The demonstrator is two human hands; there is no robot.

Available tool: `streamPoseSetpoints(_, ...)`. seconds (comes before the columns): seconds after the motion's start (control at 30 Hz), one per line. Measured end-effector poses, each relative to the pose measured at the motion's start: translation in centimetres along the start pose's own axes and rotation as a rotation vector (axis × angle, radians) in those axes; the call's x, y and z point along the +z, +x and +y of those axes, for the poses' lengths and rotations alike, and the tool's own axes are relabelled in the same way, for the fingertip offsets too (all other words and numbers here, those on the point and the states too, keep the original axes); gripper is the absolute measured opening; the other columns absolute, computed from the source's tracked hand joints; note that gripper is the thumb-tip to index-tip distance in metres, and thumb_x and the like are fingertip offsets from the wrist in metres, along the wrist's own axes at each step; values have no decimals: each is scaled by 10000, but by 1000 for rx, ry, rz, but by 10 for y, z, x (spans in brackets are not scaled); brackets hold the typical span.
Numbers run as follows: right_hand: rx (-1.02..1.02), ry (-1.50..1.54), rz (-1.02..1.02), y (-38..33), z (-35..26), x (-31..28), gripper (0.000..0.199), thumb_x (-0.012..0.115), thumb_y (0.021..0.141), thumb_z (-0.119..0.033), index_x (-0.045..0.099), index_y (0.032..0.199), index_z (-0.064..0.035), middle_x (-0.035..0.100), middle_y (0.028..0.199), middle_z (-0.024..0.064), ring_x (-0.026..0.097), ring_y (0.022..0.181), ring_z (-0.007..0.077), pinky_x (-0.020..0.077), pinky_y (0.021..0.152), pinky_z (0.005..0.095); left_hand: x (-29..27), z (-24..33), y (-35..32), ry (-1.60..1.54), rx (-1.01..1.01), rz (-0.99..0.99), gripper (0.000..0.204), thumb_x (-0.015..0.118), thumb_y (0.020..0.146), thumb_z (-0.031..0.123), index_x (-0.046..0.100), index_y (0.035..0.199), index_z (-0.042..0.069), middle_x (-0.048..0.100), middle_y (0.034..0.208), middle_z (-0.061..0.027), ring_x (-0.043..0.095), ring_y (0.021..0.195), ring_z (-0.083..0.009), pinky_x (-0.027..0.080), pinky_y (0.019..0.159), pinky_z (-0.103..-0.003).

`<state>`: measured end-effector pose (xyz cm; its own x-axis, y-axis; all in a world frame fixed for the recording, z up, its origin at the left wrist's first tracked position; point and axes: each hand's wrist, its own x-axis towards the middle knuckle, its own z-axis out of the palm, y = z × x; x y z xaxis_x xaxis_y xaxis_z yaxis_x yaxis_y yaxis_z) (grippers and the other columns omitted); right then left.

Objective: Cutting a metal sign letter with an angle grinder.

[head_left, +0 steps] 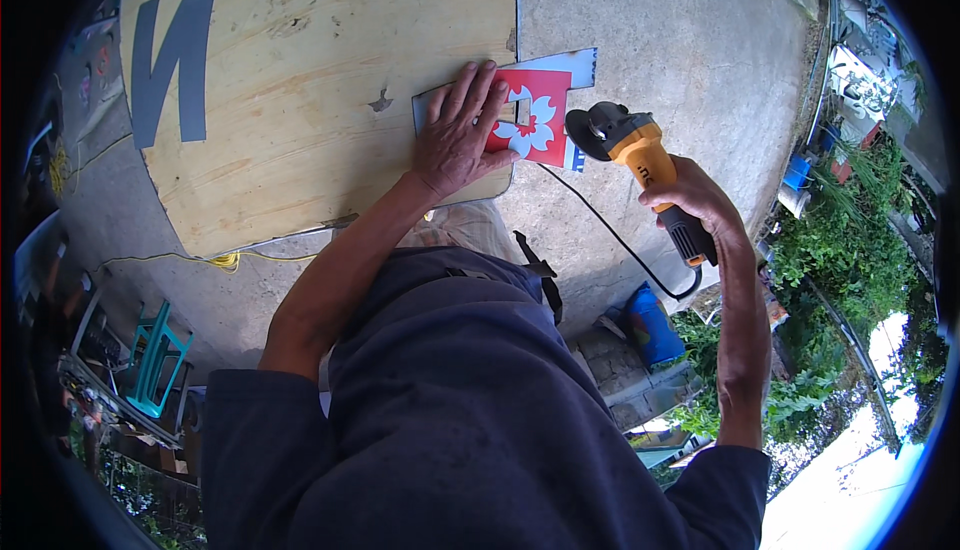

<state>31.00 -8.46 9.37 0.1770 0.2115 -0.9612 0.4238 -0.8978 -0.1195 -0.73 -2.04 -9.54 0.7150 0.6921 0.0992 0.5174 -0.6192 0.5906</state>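
Note:
My left hand (460,135) lies flat with fingers stretched over a thin sheet piece (580,68), pressing it to the wooden board (330,80). The sheet is pale blue-grey with a red square (508,80) bearing a light flower shape, and it overhangs the board's right edge. A small rectangular notch shows within the flower. To the right, my right hand (697,195) is wrapped round the body of an orange and black angle grinder (645,158). Its guarded disc head (592,132) points toward the sheet, a small gap away. The disc itself is mostly hidden.
A black cord (620,235) hangs from the grinder and runs under the board. A grey zigzag letter-shaped piece (172,65) lies on the board's left. Yellow cable (228,262), a green stool (158,358) and a blue container (655,325) stand around on the concrete; plants (845,240) grow at right.

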Motion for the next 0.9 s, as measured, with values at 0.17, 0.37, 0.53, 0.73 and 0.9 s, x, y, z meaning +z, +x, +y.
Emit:
streamPoseSetpoints(0.17,12,41,45,0,-2,3,450,788,715,-212,634,1082,-3,658,814,80,655,584,154,580,536,296,-3,1,2,-5,6,-1,1089,738,800,643,296,1611,65,264,1684,-178,252,1547,-344,215,1169,-481)
streamPoseSetpoints(0.37,-84,163,207,-5,17,14,473,832,722,-188,633,1110,-7,674,814,79,673,613,156,587,568,301,-2,0,0,10,12,2,1058,725,813,645,337,1592,43,285,1680,-163,249,1551,-339,218,1172,-481)
streamPoseSetpoints(0.53,-132,80,402,-18,47,26,468,848,724,-201,646,1104,-14,715,870,82,696,674,148,590,628,307,0,-1,1,27,39,12,1065,720,806,660,345,1588,42,287,1682,-154,249,1552,-334,224,1175,-480)
streamPoseSetpoints(0.73,-266,424,327,-31,69,32,493,868,725,-210,618,1103,-17,671,812,73,687,680,163,582,629,311,3,-4,-3,54,38,33,1102,730,779,679,333,1596,53,280,1686,-144,240,1556,-328,218,1183,-491)
streamPoseSetpoints(0.9,-360,810,147,-14,97,24,442,835,790,-186,569,1109,-35,657,828,94,694,654,216,609,612,348,4,2,-4,44,12,33,1106,733,766,702,357,1582,57,258,1694,-132,227,1559,-324,199,1198,-511)
